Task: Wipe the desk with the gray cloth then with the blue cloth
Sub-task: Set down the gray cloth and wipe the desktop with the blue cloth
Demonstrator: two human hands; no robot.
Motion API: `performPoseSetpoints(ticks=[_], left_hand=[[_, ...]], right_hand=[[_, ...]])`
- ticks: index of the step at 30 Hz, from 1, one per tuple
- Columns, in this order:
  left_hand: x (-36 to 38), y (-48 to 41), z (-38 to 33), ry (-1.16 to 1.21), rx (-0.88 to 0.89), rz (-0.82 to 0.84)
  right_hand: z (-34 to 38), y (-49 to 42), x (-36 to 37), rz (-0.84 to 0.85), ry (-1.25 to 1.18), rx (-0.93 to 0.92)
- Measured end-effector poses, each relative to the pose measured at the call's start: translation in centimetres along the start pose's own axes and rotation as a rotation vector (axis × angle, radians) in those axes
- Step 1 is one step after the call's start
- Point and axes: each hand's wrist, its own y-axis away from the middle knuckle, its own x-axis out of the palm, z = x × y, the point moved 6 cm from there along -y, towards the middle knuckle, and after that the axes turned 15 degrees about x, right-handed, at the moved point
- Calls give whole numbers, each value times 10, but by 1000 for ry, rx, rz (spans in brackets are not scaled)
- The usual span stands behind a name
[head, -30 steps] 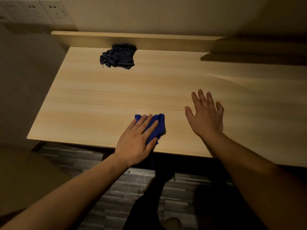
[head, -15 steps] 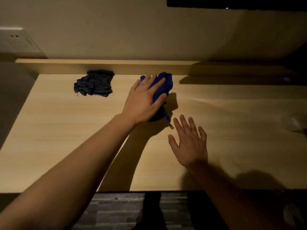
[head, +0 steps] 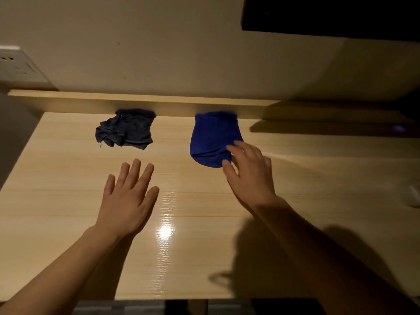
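Left hand (head: 127, 198) and right hand (head: 247, 176), spread, empty.

The desk (head: 68, 212) is pale wood with fine grain lines. At eleven o'clock lies the dark gray cloth (head: 126, 129); at one o'clock, the vivid blue cloth (head: 212, 137), plain.

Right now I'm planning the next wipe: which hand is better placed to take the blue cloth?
The right hand. Its fingers already overlap the near right edge of the blue cloth, while the left hand is spread open over bare desk, nearer the gray cloth.
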Motion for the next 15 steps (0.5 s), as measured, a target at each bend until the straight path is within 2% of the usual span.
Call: performPoseSetpoints(ticks=[2,6,15], left_hand=[[3,1,-1,-22,-5,-29],[6,-3,2,-39,-12,-38],[9,-4,4,-42,-22,-25]], right_hand=[[31,-47,7,38,17,-88],[63,-108,46,210,241,-159],[53,-89,79,230,320,-95]])
